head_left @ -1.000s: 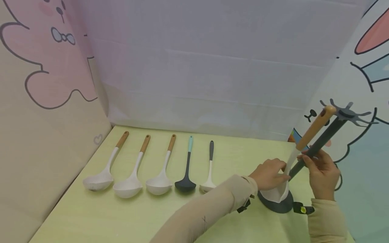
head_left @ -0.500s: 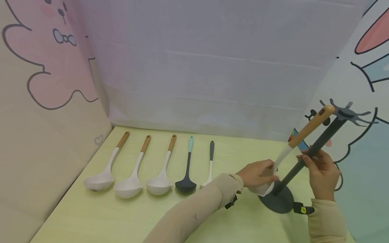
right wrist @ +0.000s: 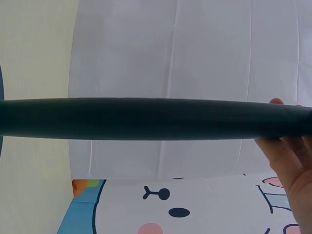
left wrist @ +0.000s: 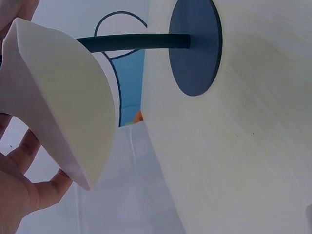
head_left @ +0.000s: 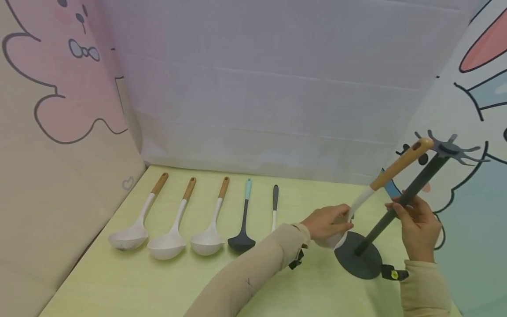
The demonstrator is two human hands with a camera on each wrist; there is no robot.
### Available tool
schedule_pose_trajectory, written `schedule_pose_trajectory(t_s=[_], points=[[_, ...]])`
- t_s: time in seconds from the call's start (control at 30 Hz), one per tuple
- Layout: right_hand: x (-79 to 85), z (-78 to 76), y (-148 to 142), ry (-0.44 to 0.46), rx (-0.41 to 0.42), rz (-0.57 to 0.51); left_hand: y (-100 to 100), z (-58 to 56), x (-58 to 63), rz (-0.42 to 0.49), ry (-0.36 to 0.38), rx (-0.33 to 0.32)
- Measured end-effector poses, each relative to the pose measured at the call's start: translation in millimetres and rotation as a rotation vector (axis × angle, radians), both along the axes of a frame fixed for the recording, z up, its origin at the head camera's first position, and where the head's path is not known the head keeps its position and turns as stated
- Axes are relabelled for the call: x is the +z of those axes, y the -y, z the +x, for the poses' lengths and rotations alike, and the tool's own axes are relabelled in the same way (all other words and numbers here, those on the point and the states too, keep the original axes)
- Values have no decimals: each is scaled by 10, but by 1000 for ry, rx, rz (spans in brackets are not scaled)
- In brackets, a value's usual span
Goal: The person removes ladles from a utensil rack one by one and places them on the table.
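Note:
My left hand (head_left: 326,222) holds a white ladle with a wooden handle (head_left: 400,165) low down, near its bowl. The ladle slants up to the right, its handle tip at the hooks of a dark grey utensil stand (head_left: 416,189). Whether a hook passes through the handle's hole, I cannot tell. In the left wrist view the ladle's bowl (left wrist: 73,92) hangs off the table, apart from the stand's round base (left wrist: 197,48). Fingers of my right hand (head_left: 421,224) grip the stand's pole (right wrist: 146,119) midway up.
Left of the stand lie three white ladles with wooden handles, one of them the leftmost ladle (head_left: 132,235), plus a black ladle with a turquoise handle (head_left: 243,240). A grey-handled ladle (head_left: 275,198) is partly hidden by my left sleeve. Fabric walls (head_left: 257,110) enclose the table (head_left: 130,281).
My left hand has moved left with the ladle's bowl, away from the stand's pole, while the handle tip stays near the hooks. My right hand keeps its grip on the pole.

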State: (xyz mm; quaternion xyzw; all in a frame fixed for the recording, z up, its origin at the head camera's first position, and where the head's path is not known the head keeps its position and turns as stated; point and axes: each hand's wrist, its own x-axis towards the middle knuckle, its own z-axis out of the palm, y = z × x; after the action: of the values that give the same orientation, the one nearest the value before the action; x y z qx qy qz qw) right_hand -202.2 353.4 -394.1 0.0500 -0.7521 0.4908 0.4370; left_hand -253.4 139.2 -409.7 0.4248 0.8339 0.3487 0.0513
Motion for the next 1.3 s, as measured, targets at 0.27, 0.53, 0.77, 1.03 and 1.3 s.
schedule_pose_trajectory(t_s=[0.27, 0.53, 0.77, 1.03, 1.3], points=[[0, -1, 1, 6, -3, -1, 90, -46, 55, 90, 79, -3], [1, -10, 2, 8, -8, 4, 179, -76, 120, 119, 183, 2], [3, -10, 3, 4, -2, -5, 238, -105, 88, 137, 313, 30], [-7, -7, -4, 2, 13, -18, 276, -117, 18, 79, 344, 119], [-10, 0, 4, 9, 1, -6, 294, -92, -96, 46, 408, 199]])
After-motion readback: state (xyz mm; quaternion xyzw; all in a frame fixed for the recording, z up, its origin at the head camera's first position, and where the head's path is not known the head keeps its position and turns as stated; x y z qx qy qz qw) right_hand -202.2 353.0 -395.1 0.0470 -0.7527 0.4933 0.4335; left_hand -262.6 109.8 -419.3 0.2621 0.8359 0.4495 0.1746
